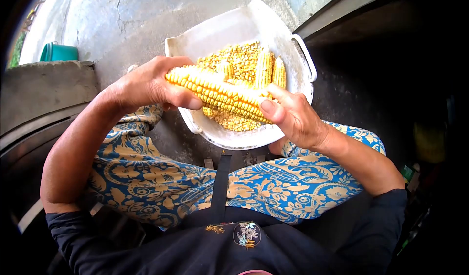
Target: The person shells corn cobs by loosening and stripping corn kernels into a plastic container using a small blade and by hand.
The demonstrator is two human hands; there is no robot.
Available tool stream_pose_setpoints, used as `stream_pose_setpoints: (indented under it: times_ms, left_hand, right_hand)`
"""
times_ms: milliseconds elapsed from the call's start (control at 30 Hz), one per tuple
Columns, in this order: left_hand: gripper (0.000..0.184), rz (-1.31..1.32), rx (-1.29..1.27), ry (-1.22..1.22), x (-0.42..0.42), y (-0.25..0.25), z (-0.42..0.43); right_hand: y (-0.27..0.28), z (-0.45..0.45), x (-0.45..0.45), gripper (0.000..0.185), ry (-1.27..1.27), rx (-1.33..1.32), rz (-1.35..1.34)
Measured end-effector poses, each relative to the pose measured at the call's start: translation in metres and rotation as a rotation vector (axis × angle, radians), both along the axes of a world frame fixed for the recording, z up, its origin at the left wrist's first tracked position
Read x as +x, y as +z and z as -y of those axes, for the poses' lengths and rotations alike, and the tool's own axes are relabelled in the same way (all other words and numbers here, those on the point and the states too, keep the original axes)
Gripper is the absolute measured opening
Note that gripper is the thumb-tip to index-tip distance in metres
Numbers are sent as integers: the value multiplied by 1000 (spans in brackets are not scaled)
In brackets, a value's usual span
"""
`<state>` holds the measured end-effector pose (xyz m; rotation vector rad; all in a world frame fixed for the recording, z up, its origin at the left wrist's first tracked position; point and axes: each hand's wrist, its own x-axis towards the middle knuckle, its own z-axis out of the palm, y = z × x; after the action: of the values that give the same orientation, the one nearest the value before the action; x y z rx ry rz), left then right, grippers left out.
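Between both hands, above a white tub [210, 27], a large yellow corn cob [220, 93] lies nearly level, tilted down to the right. My left hand [159, 84] is wrapped round its left end, the thumb underneath. The thumb and fingers of my right hand [295, 116] grip the right end. Inside the tub are loose kernels [238, 56] and several cobs; two of them, one longer [264, 70] and one shorter [279, 73], lean at the right side. The held cob hides part of the tub's contents.
A green container [59, 52] stands on a low concrete ledge [49, 82] at the upper left. The tub has a handle [306, 58] on its right side. Legs in blue patterned cloth [293, 184] are on both sides below the tub. The right side is dark.
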<state>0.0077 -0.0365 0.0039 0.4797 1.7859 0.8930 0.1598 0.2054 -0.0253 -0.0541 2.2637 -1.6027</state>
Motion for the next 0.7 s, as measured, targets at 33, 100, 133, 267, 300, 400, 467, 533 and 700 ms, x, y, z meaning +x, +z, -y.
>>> stream_pose_setpoints:
  times_ms: [33,100,133,267,300,400,467,533,700]
  left_hand:
    - [62,36,17,30,1,-2,0]
    - [56,83,40,72,5,-1,-1]
    - [54,142,13,89,4,-1,0]
    - [69,186,-77,65,5,-3,-1]
    - [69,189,-77,59,6,-2,-2]
    - [71,192,-103,64,5,1,-3]
    - [74,153,-115,43,4,3,-2]
    - [77,101,-111,11,3,-1,-2]
    - [80,41,-127,-52,3,-2,-6]
  right_hand:
    - [0,1,0,61,-9,-39,69]
    - [-17,5,7,62,-27,-59,46]
    - [-20,8,8,62,-55,-126,57]
    - [-26,18,9,58,-224,-312,187]
    - [-26,20,10,57,-361,-410,276]
    - [-26,14,11,54,-291,-409,372]
    - [-13,10,5,54,-254,-409,470]
    - [-3,2,-2,55,-107,-491,583]
    - [-2,11,-5,57,-65,-296,420]
